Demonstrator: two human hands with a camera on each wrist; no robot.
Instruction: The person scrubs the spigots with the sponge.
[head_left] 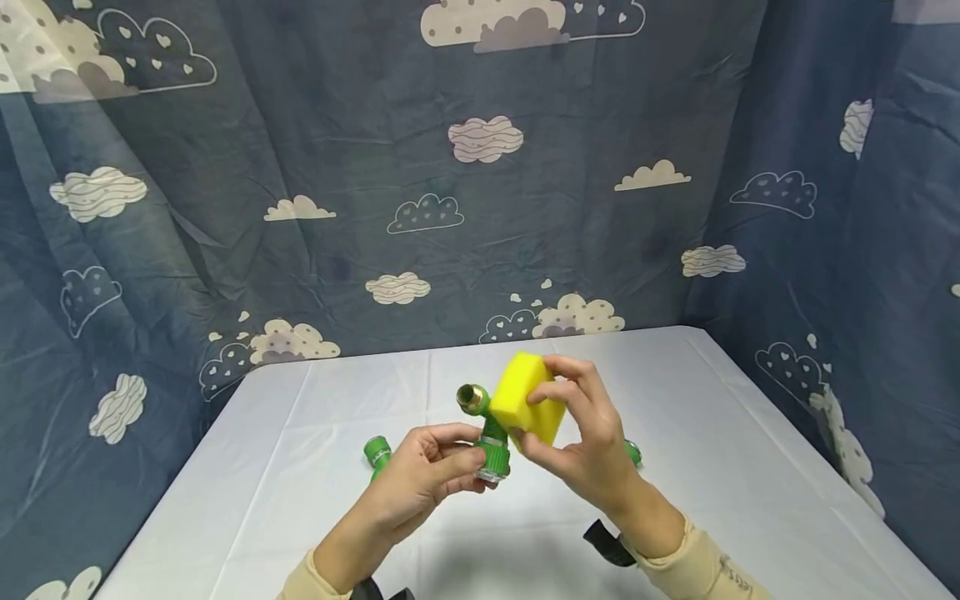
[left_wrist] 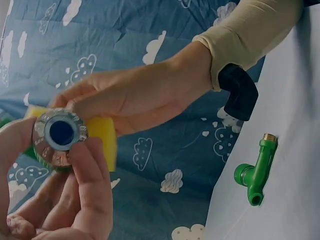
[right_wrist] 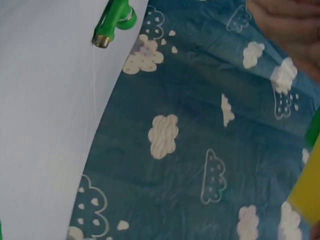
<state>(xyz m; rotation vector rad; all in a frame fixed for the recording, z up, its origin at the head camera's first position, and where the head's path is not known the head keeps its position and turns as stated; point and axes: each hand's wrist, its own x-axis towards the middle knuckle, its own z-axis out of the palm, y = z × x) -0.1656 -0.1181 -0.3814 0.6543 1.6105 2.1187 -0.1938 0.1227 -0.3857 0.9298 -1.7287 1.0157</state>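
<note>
A green plastic tap point(head_left: 494, 454) with a brass threaded end is held up over the table, its ribbed collar pinched between the thumb and fingers of my left hand point(head_left: 427, 479). In the left wrist view the tap's round metal-rimmed opening point(left_wrist: 62, 134) faces the camera. My right hand point(head_left: 596, 437) grips a yellow sponge point(head_left: 521, 392) with thumb below and fingers along the side. The sponge's edge overlaps the tap's body in the head view. Only a corner of the yellow sponge point(right_wrist: 307, 192) shows in the right wrist view.
On the white table point(head_left: 300, 508) a second green tap point(head_left: 377, 452) lies beyond my left hand. Another green tap point(head_left: 633, 452) is mostly hidden behind my right wrist. Blue cloud-patterned cloth point(head_left: 360, 167) hangs around the back and sides of the table.
</note>
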